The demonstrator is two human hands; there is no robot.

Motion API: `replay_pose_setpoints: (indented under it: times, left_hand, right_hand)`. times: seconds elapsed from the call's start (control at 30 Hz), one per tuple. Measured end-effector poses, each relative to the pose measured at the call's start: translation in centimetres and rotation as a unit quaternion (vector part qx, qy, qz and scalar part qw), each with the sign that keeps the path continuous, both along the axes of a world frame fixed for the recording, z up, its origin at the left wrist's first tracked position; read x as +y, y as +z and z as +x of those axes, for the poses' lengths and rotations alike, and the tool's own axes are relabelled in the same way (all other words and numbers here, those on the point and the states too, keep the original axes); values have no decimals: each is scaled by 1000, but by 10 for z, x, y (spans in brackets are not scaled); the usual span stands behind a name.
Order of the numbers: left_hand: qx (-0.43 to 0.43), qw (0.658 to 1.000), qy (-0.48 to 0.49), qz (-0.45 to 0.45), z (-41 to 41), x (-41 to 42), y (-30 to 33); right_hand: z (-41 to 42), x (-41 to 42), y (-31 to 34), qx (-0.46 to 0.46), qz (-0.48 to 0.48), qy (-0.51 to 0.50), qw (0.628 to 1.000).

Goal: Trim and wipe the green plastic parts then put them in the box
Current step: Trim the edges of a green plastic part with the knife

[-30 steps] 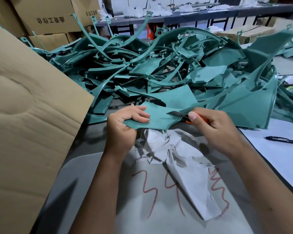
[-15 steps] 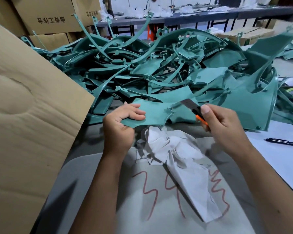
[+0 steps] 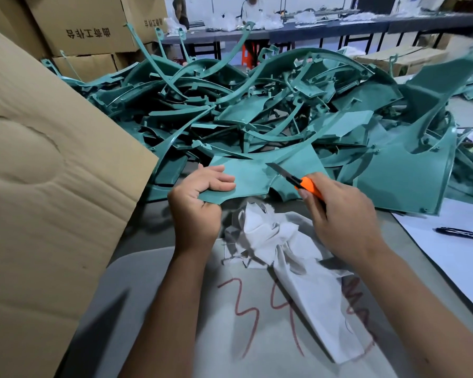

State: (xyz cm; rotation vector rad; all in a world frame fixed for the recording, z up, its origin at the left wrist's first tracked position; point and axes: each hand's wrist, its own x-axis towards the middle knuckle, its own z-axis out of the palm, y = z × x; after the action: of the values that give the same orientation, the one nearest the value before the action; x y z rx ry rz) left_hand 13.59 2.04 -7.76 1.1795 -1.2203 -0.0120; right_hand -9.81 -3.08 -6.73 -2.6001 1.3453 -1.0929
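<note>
Both forearms reach up over the grey mat [image 3: 153,282] and white cloth [image 3: 292,257], left hand [image 3: 195,205] pinching a flat green part [image 3: 246,178] by its near edge, right hand [image 3: 342,216] gripping an orange knife [image 3: 298,181] with blade over the part, pile [image 3: 257,110] behind.

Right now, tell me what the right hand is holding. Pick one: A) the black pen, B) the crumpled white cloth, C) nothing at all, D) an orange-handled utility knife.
D: the right hand grips the orange-handled utility knife, its blade pointing at the green plastic part held by the left hand; the white cloth and black pen lie untouched on the table.
</note>
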Motion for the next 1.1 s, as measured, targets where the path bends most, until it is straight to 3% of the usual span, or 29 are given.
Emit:
replay_pose_setpoints:
  times: [0.2,0.4,0.57,0.67,0.77,0.87,0.97,1.1]
  left_hand:
    - [-15,1000,13,5,-4,1,1]
    - [-78,997,25,-8,-8,4,4]
    - [-63,996,57,-6,-10,3,5]
    - [-43,997,67,9,-11,3,5]
    - [-32,997,67,16,-12,3,6]
    - [-35,997,62,15,-12,3,7]
    - [-28,998,58,5,-15,4,10]
    - [-28,998,61,0,-13,4,7]
  right_hand:
    - [-1,2,1,-12,53,18,998]
    - [-7,4,6,-122,95,53,987]
    - [2,8,4,-6,49,1,999]
    - [3,10,5,18,33,35,999]
    - [6,16,3,-24,60,117,991]
    - [8,14,3,-85,32,68,994]
    - [6,8,1,-41,29,1,999]
    - [3,8,1,-19,43,17,999]
